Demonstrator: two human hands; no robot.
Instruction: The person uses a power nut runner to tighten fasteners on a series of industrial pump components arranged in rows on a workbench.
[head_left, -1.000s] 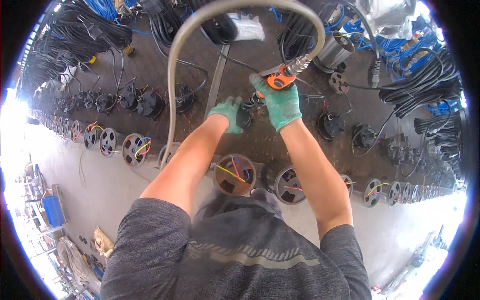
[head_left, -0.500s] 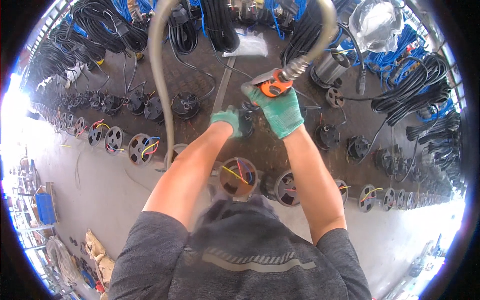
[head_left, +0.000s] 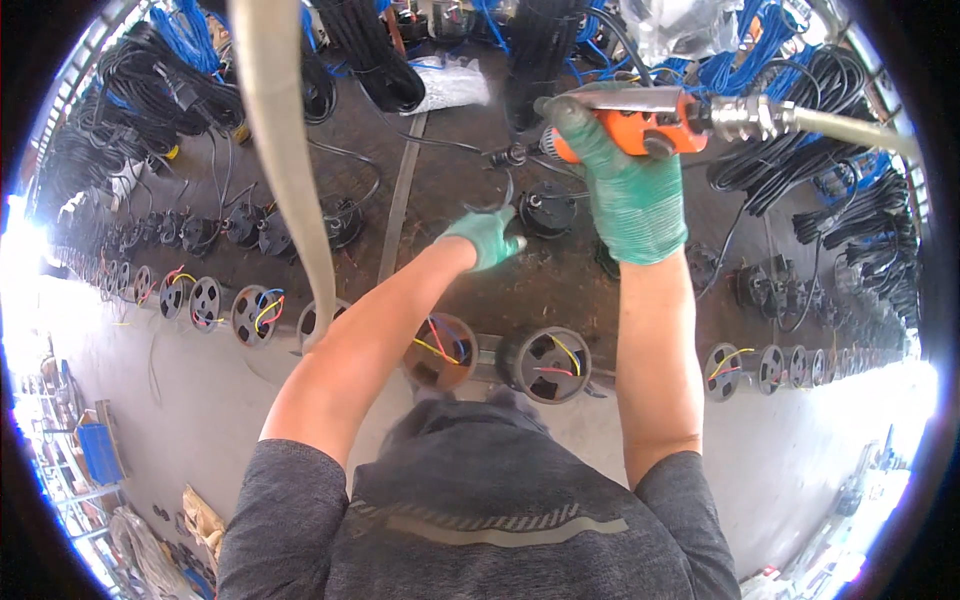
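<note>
My right hand (head_left: pixel 636 200), in a green glove, is wrapped round an orange and grey air-powered driver (head_left: pixel 668 128). The tool lies nearly level, its dark tip (head_left: pixel 510 156) pointing left and its metal hose fitting to the right. My left hand (head_left: pixel 484 238), gloved in green too, is over the dark bench with fingers and thumb apart, and nothing shows in its grasp. Just right of its fingertips is a round black part (head_left: pixel 547 208), below the driver's tip. A thin black cable runs close to both; whether the left fingers touch it I cannot tell.
A pale air hose (head_left: pixel 285 150) hangs in front of the bench at left. Open-ended metal cylinders (head_left: pixel 553 366) with coloured wires line the near edge. Coiled black cables (head_left: pixel 800 170), blue cable bundles (head_left: pixel 745 80) and a white plastic bag (head_left: pixel 445 84) lie at the back.
My right hand has moved right with the driver, which has swung level. My left hand has shifted right and its fingers have spread. The view has shifted, with bench items now further left.
</note>
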